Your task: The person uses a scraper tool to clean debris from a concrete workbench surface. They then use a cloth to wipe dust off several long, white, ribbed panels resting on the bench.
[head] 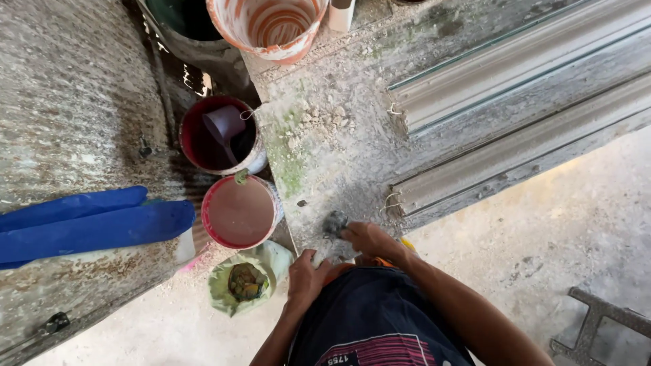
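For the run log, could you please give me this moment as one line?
left hand: on grey concrete slab edge | right hand: at dark grey lump | near: red-rimmed bucket of pinkish liquid

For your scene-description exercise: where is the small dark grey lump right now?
In the head view, the dark grey lump lies on the dusty concrete slab, just left of the right hand and right of the bucket of pinkish liquid.
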